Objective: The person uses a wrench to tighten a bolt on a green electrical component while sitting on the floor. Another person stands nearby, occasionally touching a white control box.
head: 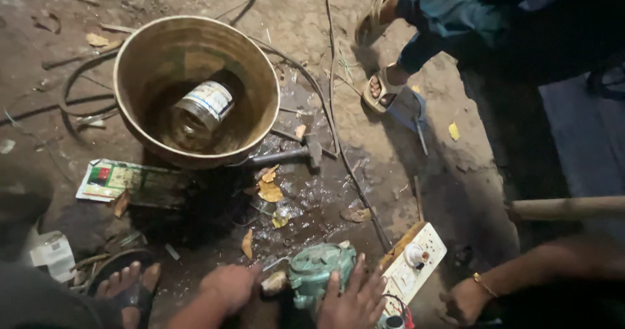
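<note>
Two hands working a small green motor on wet dirt.

The left hand (229,285) is lying half-curled against the green motor (320,272), fingers closed on nothing; the right hand (355,298) is spreading open over it. A white switchboard (416,264) is crowding at three o'clock; hammer (293,152) and metal basin (195,88) are sitting at twelve.

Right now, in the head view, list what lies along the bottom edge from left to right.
White paper scrap → sandalled foot → left hand → green motor housing → right hand → white switchboard → another person's hand with a bangle.
</note>
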